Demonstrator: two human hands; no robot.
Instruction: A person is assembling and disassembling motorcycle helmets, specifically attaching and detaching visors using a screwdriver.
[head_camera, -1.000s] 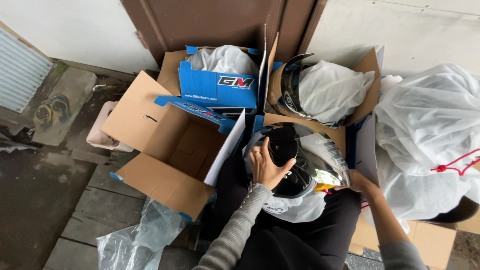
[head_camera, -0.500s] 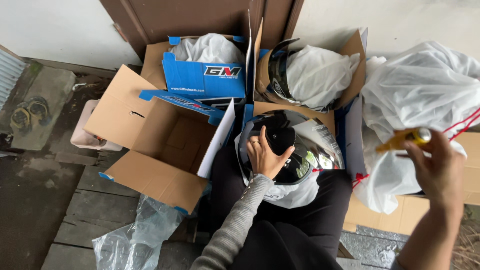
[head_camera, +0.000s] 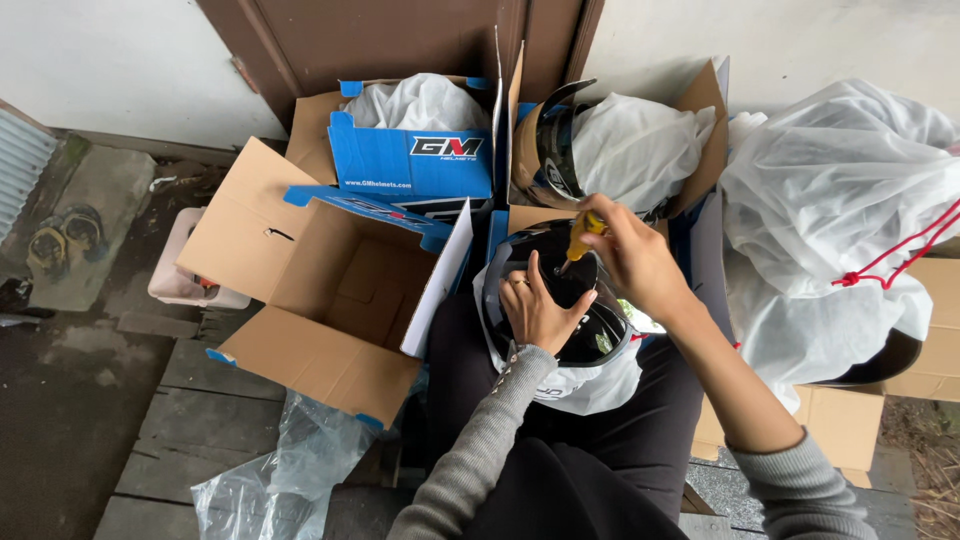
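Note:
A glossy black helmet (head_camera: 590, 330) with a dark visor rests on my lap, partly in a white cloth bag (head_camera: 590, 385). My left hand (head_camera: 538, 310) lies flat on the top of the helmet, index finger pointing up. My right hand (head_camera: 630, 255) grips a yellow-handled screwdriver (head_camera: 580, 240), its tip pointing down at the helmet just beside my left fingers.
An open, empty cardboard box (head_camera: 330, 290) lies to the left. Behind it stands a blue box (head_camera: 410, 165) with a white-bagged helmet, and another box (head_camera: 610, 140) with a visored helmet. Large white bags (head_camera: 840, 220) with a red cord pile at right. Clear plastic (head_camera: 270, 480) lies on the floor.
My right hand came in from the far right with the screwdriver and now holds its tip over the helmet. My left hand stayed on the helmet.

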